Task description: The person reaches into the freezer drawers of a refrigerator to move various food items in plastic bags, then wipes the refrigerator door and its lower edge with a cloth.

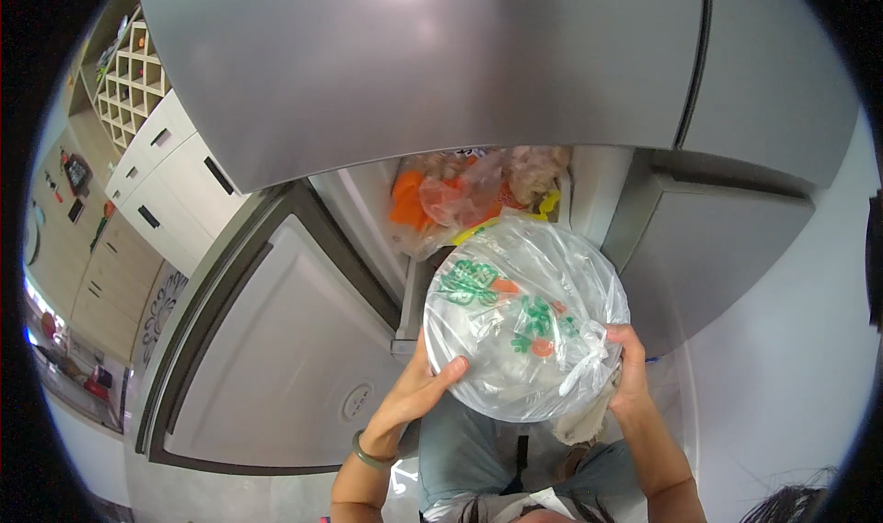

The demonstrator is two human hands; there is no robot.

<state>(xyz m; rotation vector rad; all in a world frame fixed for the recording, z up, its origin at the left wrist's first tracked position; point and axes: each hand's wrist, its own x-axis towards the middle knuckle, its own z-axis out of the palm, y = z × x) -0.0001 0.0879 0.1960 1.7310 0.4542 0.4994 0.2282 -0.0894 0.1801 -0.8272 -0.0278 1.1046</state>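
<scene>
Both of my hands hold a round, wide bundle in a clear plastic bag point(510, 350) printed in green and orange. My left hand point(431, 381) grips its left rim, thumb on top. At the right rim my right hand point(629, 368) grips it beside the bag's gathered knot. What lies under the plastic is hard to make out. A beige cloth point(583, 419) hangs below the bundle near my right hand. Just beyond is an open freezer drawer point(412, 309), filled with orange bags point(408, 202) and a clear bag point(459, 195) of food. The bundle hides part of the drawer's front.
The lower left refrigerator door point(290, 357) stands swung out on my left. The lower right door point(717, 254) is at my right, before a pale wall point(772, 357). Grey upper doors point(428, 67) overhang the drawer. White cabinets point(172, 185) and a wooden cubby rack point(138, 81) stand farther left.
</scene>
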